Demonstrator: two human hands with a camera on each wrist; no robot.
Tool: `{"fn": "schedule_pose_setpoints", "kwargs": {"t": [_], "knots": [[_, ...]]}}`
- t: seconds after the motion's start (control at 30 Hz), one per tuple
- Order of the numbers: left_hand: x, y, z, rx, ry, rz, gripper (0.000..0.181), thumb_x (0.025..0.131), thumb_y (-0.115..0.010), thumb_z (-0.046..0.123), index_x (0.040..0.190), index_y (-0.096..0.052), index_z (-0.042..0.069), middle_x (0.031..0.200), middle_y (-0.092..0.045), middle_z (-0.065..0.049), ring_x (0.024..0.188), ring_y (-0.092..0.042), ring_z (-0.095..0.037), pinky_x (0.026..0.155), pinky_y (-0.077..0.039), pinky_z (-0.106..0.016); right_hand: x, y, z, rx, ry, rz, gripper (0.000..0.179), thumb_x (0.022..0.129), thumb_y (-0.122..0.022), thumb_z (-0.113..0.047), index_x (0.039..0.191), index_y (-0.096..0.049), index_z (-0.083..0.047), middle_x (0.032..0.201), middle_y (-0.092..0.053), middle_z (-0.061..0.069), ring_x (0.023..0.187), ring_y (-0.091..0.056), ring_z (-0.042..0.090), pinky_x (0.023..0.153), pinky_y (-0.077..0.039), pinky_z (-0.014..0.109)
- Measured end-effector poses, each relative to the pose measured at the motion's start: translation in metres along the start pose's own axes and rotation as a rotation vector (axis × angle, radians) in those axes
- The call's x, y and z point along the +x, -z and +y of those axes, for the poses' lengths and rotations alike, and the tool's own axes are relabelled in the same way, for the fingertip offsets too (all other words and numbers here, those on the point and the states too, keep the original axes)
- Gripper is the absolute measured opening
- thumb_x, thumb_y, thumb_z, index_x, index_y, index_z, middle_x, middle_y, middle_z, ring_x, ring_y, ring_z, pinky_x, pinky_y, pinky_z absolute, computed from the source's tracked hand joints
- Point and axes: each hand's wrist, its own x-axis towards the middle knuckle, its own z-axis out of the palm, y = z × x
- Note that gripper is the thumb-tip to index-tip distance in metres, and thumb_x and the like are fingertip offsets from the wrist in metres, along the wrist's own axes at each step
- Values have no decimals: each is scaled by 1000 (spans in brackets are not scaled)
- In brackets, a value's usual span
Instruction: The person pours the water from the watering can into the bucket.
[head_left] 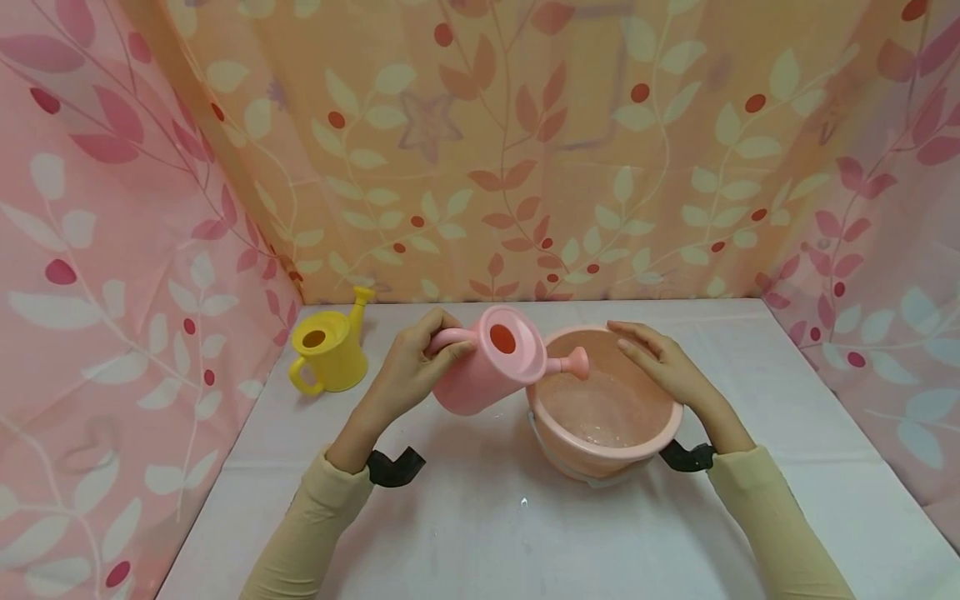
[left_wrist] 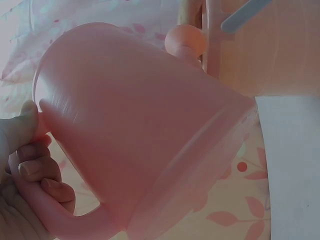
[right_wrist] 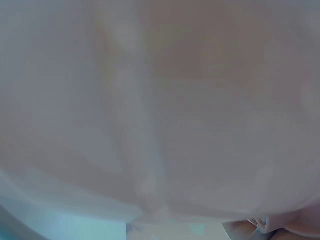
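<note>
The left hand [head_left: 416, 354] grips the handle of a pink watering can [head_left: 480, 379], thumb on top. The can is tilted, and its sprinkler head [head_left: 577, 363] hangs over the near-left part of a peach bucket [head_left: 606, 452]. In the left wrist view, curled fingers [left_wrist: 35, 167] wrap the handle beside the can's large body. My right hand [head_left: 671, 367] rests on the bucket's right-hand rim with its fingers extended along it. Clear water with small bubbles [head_left: 600, 435] shows in the bucket. A blurred pale surface [right_wrist: 210, 140] fills most of the right wrist view.
A yellow watering can [head_left: 330, 354] stands at the back left of the white table [head_left: 450, 542]. Small water drops [head_left: 524, 502] lie in front of the bucket. Its pale carrying handle [head_left: 551, 454] hangs down the near side. Leaf-patterned curtains [head_left: 495, 150] enclose the back and sides.
</note>
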Motion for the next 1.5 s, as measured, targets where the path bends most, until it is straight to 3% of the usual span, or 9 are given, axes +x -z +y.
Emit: {"fn": "schedule_pose_setpoints", "kwargs": {"t": [0.13, 0.27, 0.4, 1.13, 1.37, 1.5], "knots": [[0, 0, -5, -8, -21, 3, 19, 84, -68, 20, 93, -55, 11, 81, -57, 0, 74, -50, -13, 66, -44, -24, 0, 0, 0, -10, 8, -5, 40, 97, -48, -16, 134, -45, 0, 137, -45, 18, 130, -38, 33, 102, -32, 51], [-1, 0, -5, -13, -41, 6, 19, 84, -67, 25, 92, -55, 13, 81, -56, 2, 74, -51, -12, 66, -45, -24, 0, 0, 0, -21, 15, 4, 40, 97, -49, -17, 134, -46, -1, 137, -46, 16, 129, -39, 30, 101, -36, 24], [0, 0, -4, -10, -49, 6, 19, 84, -67, 26, 92, -55, 13, 81, -56, 3, 74, -51, -11, 66, -45, -25, 0, 0, 0, -16, 25, 7, 39, 97, -49, -17, 133, -46, -1, 136, -47, 16, 129, -39, 29, 91, -29, 5], [0, 1, -2, -8, -26, -6, 19, 84, -67, 24, 93, -55, 13, 82, -57, 2, 76, -52, -12, 68, -45, -25, 0, -1, 1, -12, 27, 5, 39, 97, -49, -15, 133, -46, -1, 136, -47, 16, 129, -39, 30, 91, -30, 5], [1, 0, -1, -2, -14, -11, 18, 83, -69, 14, 95, -56, 9, 84, -58, -3, 76, -52, -15, 68, -45, -25, 0, 0, 0, -33, 12, 8, 39, 97, -48, -17, 134, -46, -2, 136, -47, 15, 129, -39, 29, 101, -35, 31], [1, 0, 0, -4, -24, -12, 19, 83, -68, 18, 95, -55, 10, 84, -58, -1, 76, -52, -13, 69, -46, -25, 0, 0, 0, -21, 20, 6, 39, 97, -48, -17, 133, -46, -1, 136, -47, 17, 129, -39, 30, 96, -33, 13]]}}
